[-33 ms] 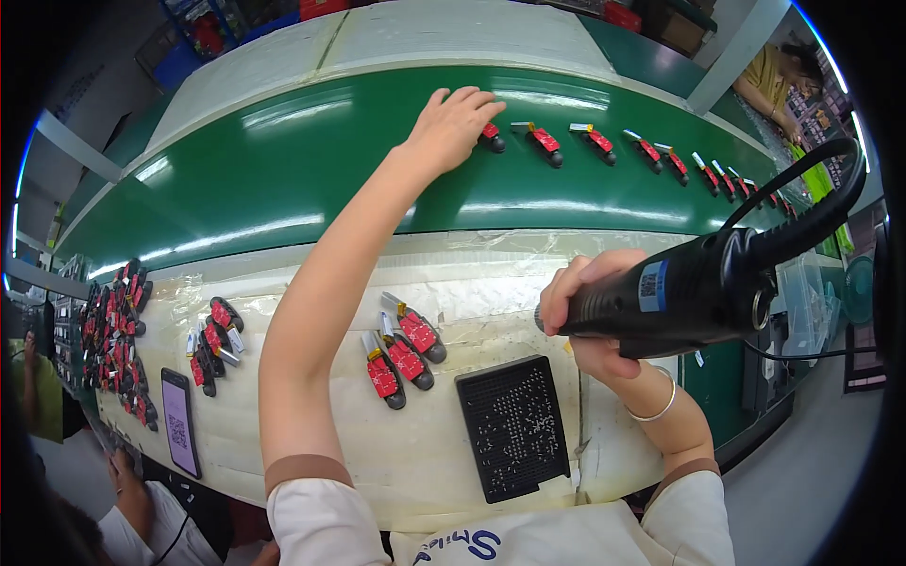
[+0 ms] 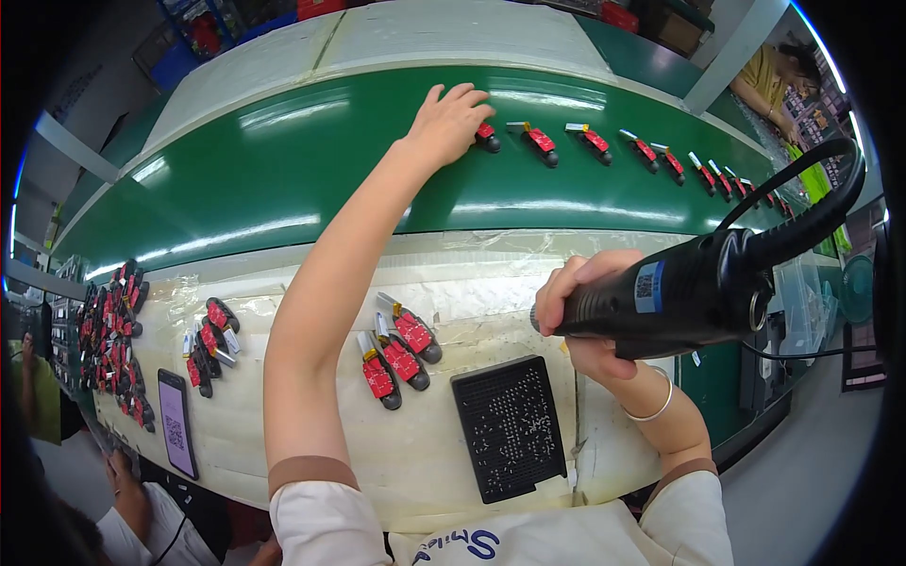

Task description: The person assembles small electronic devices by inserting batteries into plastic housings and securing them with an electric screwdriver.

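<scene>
On the green belt at the far side, my left hand [image 2: 445, 124] is open with its fingers spread. It partly covers a black unit with a red circuit board [image 2: 487, 139], whose dark end shows beside the fingers. The thumb side is hidden, so contact cannot be made out. My right hand [image 2: 587, 292] is wrapped round a black electric screwdriver [image 2: 613, 316] with a thick cable at its rear. Below it lies a black tray [image 2: 462, 429] of small screws. Three more red-board units [image 2: 400, 357], with silver and yellow parts, rest between my forearms.
Several similar units [image 2: 595, 143] line the belt [image 2: 377, 113] toward the right. A small group [image 2: 209, 347] and a large pile [image 2: 115, 344] lie left, near a phone [image 2: 176, 424]. Another person [image 2: 764, 85] is at the far right; a person's arm [image 2: 132, 495] shows lower left.
</scene>
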Motion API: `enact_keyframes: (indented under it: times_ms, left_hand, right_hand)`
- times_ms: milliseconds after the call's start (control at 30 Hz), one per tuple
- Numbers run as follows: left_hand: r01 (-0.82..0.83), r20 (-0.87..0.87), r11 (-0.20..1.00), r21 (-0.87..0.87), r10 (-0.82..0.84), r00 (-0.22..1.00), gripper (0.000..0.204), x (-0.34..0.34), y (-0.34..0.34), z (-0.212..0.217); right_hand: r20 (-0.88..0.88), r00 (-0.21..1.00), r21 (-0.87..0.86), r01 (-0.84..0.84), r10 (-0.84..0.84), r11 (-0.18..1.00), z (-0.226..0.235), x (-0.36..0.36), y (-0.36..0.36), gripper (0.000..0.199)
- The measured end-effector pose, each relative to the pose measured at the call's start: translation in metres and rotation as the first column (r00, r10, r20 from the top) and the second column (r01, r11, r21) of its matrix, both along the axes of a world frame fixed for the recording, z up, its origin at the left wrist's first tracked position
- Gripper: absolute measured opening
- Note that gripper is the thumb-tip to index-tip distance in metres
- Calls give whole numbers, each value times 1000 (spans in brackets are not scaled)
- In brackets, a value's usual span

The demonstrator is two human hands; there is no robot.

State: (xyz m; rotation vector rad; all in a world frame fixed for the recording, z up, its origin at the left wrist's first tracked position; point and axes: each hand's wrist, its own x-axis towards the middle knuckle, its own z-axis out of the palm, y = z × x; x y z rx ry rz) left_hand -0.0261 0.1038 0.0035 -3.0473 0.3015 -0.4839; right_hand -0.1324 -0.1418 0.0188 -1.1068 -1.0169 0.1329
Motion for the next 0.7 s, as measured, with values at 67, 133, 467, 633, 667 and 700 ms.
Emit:
enact_keyframes:
  times_ms: [67, 133, 467, 633, 667, 700]
  left_hand:
    - [28, -75, 999, 16, -27, 997, 33, 11, -11, 9]
    - [167, -171, 986, -20, -168, 971, 23, 15, -20, 17]
    - [306, -166, 899, -314, -369, 914, 34, 5, -47, 5]
    - [294, -166, 828, -478, -414, 895, 28, -113, -86, 27]
    - [277, -164, 846, -456, -386, 908, 26, -130, -93, 21]
    - [280, -178, 872, -402, -375, 910, 27, -142, -94, 12]
  right_hand:
    - [69, 997, 4, -22, 22, 1000, -5, 5, -3, 86]
    - [30, 999, 23, -15, 14, 1000, -3, 1, -2, 86]
    - [77, 990, 158, -133, 122, 978, 27, 13, -8, 96]
    - [-19, 963, 103, -267, 270, 958, 45, -9, -34, 92]
    - [-48, 954, 72, -291, 295, 954, 45, -12, -36, 90]
    - [-53, 951, 72, -299, 303, 951, 42, -14, -33, 90]
